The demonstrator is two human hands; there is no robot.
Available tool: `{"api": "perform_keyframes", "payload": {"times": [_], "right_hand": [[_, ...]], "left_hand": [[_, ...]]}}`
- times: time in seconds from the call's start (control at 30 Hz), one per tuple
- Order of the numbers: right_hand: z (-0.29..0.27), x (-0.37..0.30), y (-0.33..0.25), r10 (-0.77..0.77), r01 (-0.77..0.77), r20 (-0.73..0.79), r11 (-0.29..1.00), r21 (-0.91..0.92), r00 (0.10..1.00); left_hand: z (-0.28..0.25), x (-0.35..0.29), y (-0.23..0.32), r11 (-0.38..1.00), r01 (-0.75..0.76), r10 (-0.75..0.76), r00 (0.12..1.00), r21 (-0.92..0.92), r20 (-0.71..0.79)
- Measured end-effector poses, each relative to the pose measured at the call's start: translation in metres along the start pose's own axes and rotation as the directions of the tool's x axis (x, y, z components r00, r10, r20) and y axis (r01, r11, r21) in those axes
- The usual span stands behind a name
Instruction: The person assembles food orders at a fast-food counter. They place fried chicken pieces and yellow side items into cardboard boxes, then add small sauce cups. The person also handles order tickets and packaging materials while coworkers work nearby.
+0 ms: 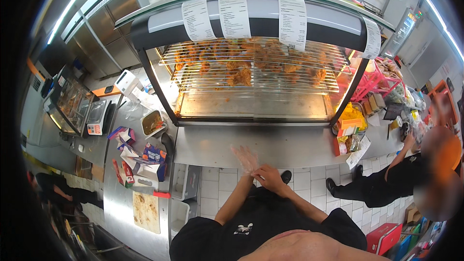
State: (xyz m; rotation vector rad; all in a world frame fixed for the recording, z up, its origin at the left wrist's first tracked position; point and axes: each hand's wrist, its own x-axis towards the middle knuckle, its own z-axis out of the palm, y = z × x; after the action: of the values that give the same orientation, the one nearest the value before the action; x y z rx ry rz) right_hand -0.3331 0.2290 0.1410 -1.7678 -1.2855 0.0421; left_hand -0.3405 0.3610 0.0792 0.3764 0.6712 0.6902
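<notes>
A clear plastic glove (251,165) covers my left hand (244,157), whose fingers are stretched out and apart above the front edge of the steel counter (212,145). My bare right hand (268,178) pinches the glove's cuff at the left wrist. Both hands are in front of a lit glass display warmer (253,121). Inside it, pieces of fried chicken (240,77) lie on a wire rack (212,88), with a metal tray (217,104) below.
To my left, a steel table holds a metal pan (153,123), folded cartons (153,154), a red-handled knife (153,193) and a cutting board (146,211). Paper slips (293,21) hang from the warmer. At right are a small food box (349,144) and a co-worker in black (386,179).
</notes>
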Motion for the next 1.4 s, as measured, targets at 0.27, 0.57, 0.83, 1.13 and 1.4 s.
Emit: {"api": "perform_keyframes", "payload": {"times": [0.27, 0.57, 0.83, 1.13, 1.4], "right_hand": [[0.000, -0.004, -0.002, 0.039, -0.036, 0.111, 0.999, -0.025, 0.993], [-0.001, -0.011, 0.016, 0.145, -0.141, 0.227, 0.989, -0.034, 0.963], [-0.001, -0.029, 0.036, 0.343, -0.323, 0.438, 0.939, -0.120, 0.831], [0.018, -0.077, 0.044, 0.437, -0.490, 0.609, 0.867, -0.090, 0.662], [-0.010, -0.112, 0.006, 0.547, -0.608, 0.491, 0.793, -0.042, 0.678]], "left_hand": [[0.002, 0.009, 0.019, 0.979, 0.184, -0.202, 0.943, 0.089, 0.264], [-0.019, 0.029, -0.005, 0.888, 0.395, -0.455, 0.829, 0.236, 0.326], [-0.071, 0.056, -0.031, 0.898, 0.403, -0.440, 0.837, 0.178, 0.324], [-0.067, 0.053, -0.036, 0.910, 0.381, -0.412, 0.881, 0.165, 0.232], [-0.051, 0.033, -0.046, 0.953, 0.246, -0.276, 0.947, 0.177, 0.165]]}}
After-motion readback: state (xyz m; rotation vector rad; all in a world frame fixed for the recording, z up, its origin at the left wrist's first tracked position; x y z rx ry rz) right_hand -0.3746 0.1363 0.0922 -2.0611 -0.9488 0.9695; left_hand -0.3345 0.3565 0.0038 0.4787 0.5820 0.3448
